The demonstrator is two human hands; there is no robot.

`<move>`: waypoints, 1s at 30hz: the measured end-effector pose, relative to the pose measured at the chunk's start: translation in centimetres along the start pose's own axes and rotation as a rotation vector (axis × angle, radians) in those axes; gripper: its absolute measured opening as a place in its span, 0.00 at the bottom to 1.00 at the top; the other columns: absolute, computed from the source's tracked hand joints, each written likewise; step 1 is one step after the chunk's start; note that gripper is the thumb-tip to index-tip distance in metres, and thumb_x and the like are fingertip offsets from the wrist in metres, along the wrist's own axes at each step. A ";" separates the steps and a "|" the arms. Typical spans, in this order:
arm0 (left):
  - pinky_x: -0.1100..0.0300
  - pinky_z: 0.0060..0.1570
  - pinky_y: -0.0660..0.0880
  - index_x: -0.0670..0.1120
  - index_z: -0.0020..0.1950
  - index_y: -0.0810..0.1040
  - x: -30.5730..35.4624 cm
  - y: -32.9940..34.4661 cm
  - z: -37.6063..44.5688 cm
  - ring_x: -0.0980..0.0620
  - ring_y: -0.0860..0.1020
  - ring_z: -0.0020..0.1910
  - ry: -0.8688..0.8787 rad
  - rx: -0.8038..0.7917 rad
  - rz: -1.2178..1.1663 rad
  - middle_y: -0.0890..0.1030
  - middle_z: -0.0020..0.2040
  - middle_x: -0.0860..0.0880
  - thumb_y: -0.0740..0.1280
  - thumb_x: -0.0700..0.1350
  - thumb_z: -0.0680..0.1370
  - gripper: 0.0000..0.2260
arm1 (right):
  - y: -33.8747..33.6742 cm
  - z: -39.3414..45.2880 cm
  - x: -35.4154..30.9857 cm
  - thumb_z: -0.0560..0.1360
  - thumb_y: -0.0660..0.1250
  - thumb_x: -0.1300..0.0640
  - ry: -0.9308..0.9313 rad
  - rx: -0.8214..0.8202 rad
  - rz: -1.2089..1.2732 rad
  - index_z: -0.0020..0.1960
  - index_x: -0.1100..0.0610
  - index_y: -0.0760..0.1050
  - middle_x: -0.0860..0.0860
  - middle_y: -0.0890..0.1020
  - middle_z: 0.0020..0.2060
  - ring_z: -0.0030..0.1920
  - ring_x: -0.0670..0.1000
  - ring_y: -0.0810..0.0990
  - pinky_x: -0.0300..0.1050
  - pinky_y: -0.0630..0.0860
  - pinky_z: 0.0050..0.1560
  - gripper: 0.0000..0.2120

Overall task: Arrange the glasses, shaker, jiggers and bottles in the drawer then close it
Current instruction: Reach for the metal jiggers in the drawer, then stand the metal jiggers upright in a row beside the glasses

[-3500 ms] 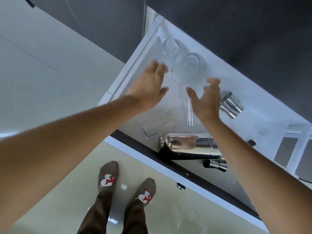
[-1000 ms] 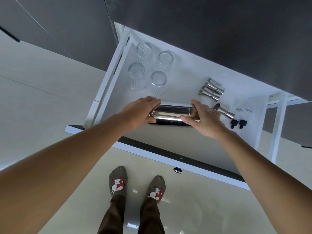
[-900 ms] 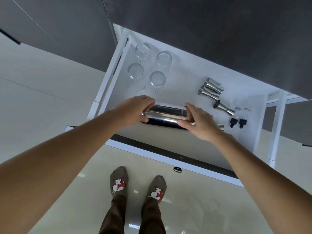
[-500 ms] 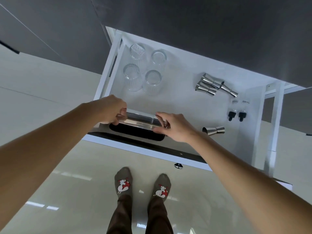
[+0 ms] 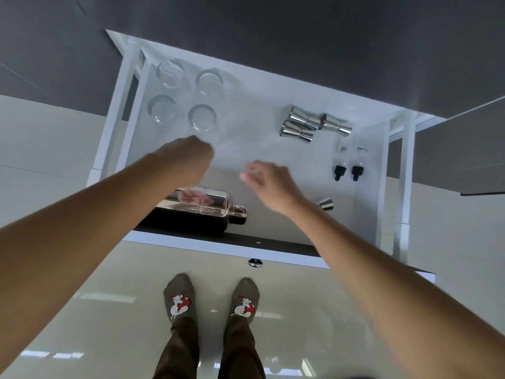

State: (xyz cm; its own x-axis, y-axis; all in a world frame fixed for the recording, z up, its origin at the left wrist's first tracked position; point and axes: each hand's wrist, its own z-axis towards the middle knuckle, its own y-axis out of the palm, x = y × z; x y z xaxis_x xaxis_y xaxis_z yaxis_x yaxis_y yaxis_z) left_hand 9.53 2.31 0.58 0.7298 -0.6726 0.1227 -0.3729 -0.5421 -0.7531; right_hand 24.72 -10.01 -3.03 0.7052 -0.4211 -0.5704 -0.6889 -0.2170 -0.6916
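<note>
The drawer [image 5: 257, 86] stands open with most of its contents laid out. Four glasses [image 5: 181, 98] sit upright in a square block at about 11 o'clock, three jiggers [image 5: 308, 124] lie clustered at 1 o'clock, and two small bottles [image 5: 348, 162] lie side by side at 2 o'clock, caps toward the front. The shaker [image 5: 205, 207] lies on its side along the front edge at 7 o'clock, touched by neither hand. The left hand [image 5: 188, 160] hovers above it, fingers curled loosely and holding nothing; the right hand [image 5: 269, 181] is blurred but appears loosely spread and empty. A lone jigger [image 5: 325, 203] lies at 4 o'clock, partly hidden behind the right wrist.

The step in hand is probably gathering that stray jigger to its group. The right hand is nearest; it should pinch the narrow waist, lift rather than slide, and set the jigger down parallel to the others without knocking the bottles. The drawer should then be closed gently so the glasses stay upright.
</note>
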 end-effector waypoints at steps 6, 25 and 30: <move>0.48 0.57 0.73 0.38 0.65 0.73 9.0 -0.3 4.1 0.41 0.72 0.64 0.273 0.418 -0.179 0.73 0.66 0.41 0.62 0.38 0.79 0.15 | -6.3 1.9 7.5 0.72 0.56 0.67 0.206 0.468 -0.096 0.41 0.60 0.77 0.56 0.83 0.36 0.41 0.58 0.80 0.49 0.76 0.45 0.11; 0.50 0.44 0.72 0.39 0.60 0.70 11.0 3.0 11.0 0.37 0.77 0.55 0.151 0.450 -0.154 0.78 0.57 0.39 0.66 0.40 0.78 0.12 | -7.2 6.3 10.8 0.74 0.67 0.54 0.067 0.410 -0.420 0.57 0.56 0.76 0.57 0.73 0.47 0.57 0.60 0.69 0.50 0.66 0.60 0.12; 0.53 0.54 0.71 0.40 0.61 0.75 9.1 3.5 11.3 0.40 0.75 0.56 0.039 0.505 -0.539 0.73 0.60 0.39 0.65 0.41 0.78 0.12 | -7.1 6.6 10.4 0.73 0.65 0.55 0.038 0.452 -0.295 0.54 0.57 0.76 0.56 0.79 0.47 0.53 0.59 0.72 0.46 0.66 0.51 0.11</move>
State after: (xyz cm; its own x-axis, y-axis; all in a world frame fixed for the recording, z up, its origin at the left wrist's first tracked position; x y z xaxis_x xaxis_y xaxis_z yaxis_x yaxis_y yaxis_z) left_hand 21.39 -0.02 -8.21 0.7126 -0.4013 0.5754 0.3471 -0.5111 -0.7863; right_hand 38.03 -6.99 -6.97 0.8455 -0.4328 -0.3127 -0.3160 0.0665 -0.9464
